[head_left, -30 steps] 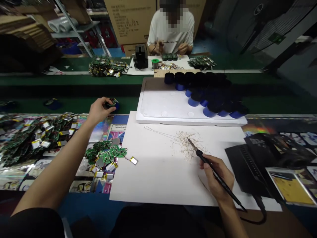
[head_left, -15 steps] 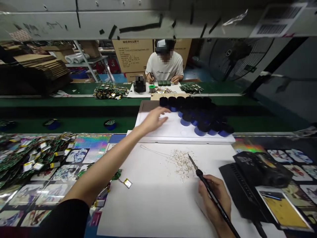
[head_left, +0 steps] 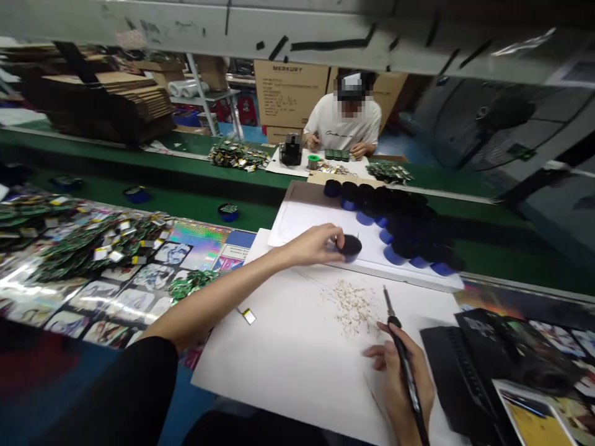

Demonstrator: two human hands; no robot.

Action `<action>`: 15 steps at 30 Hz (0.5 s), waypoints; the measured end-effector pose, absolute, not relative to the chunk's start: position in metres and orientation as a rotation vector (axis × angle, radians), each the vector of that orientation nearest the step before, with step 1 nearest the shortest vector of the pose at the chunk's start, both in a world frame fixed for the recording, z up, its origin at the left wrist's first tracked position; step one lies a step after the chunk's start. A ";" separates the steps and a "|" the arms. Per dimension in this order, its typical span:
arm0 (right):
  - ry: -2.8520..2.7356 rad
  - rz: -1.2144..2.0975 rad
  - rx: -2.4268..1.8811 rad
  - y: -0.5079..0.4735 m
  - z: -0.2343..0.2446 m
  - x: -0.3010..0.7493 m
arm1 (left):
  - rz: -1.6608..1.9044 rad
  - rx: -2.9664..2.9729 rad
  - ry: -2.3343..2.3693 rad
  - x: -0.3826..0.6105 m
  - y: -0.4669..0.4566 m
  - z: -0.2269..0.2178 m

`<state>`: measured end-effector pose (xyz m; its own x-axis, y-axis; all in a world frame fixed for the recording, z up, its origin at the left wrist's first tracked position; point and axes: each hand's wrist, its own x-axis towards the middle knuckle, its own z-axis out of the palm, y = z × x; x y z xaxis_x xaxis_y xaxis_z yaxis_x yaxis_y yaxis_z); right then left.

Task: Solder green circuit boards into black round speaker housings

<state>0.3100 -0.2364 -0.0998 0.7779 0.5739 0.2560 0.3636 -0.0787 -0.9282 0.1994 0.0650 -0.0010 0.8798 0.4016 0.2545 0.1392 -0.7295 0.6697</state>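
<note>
My left hand (head_left: 320, 244) grips a round black-and-blue cup-shaped part (head_left: 349, 248) by its side, over the near edge of the white foam tray (head_left: 297, 223). More such blue and black round parts (head_left: 395, 253) crowd the tray's right side. In my right hand (head_left: 404, 371) is a soldering iron (head_left: 403, 350), its tip pointing up and away. Left of the tip, small pale scraps (head_left: 351, 306) lie scattered on the white board (head_left: 279, 359). A small silver battery (head_left: 250, 316) with a yellow edge rests near my left forearm.
Heaped circuit boards with batteries (head_left: 106, 241) cover the left of the bench. A black soldering station (head_left: 483, 353) stands at the right. Blue cups holding boards (head_left: 228, 212) sit on the green conveyor (head_left: 186, 204). Across it, a person (head_left: 344, 121) works. A beam (head_left: 195, 28) crosses above.
My left hand has taken hold of a round black-and-blue part and brought it to the tray's near edge. The view has turned left. The soldering iron stays in my right hand.
</note>
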 end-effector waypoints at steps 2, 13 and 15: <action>-0.747 0.238 -1.654 -0.236 -0.101 0.309 | 0.386 2.342 0.228 0.149 0.045 -0.007; -0.829 0.205 -1.761 -0.242 -0.099 0.306 | 0.672 2.256 0.813 0.002 -0.050 -0.046; -0.877 0.174 -1.720 -0.243 -0.100 0.305 | 0.668 2.359 1.121 -0.020 -0.034 -0.042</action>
<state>0.3051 -0.2433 -0.1002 0.7109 0.6293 0.3139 0.4617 -0.0809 -0.8834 -0.0201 -0.0344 -0.0422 0.5539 0.7992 0.2333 0.5854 -0.5732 0.5733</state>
